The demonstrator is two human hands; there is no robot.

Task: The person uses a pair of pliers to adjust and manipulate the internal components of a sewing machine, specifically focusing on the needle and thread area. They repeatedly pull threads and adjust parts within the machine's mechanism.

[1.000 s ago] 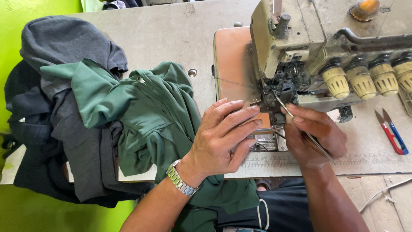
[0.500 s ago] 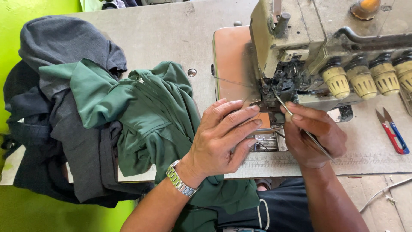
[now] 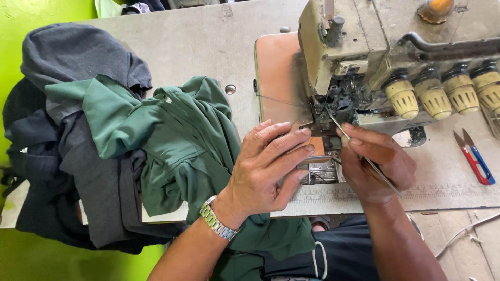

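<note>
Head view looks down on a grey work table (image 3: 208,47) with a worn beige industrial sewing machine (image 3: 364,52) at the far right. The right hand (image 3: 377,166) pinches a pair of thin metal tweezers (image 3: 359,153) between thumb and fingers, closed around the shaft, with the tips pointing up and to the far side into the dark needle area of the machine. The left hand (image 3: 268,166) lies just left of it, fingers stretched out flat and loose over the small metal plate (image 3: 320,169) at the front of the machine, gripping nothing; a silver metal wristwatch (image 3: 219,222) sits on its wrist. The two hands are close together, almost touching at the fingertips. A crumpled dark green garment (image 3: 177,140) lies on the table directly left of the left hand and runs under its wrist toward the near edge. Further left sits a heap of dark grey cloth (image 3: 73,104). Four yellowed round tension knobs (image 3: 442,93) line the machine's front to the right. On the table at the right, well apart from the hands, lie small red and blue thread snips (image 3: 475,158).
</note>
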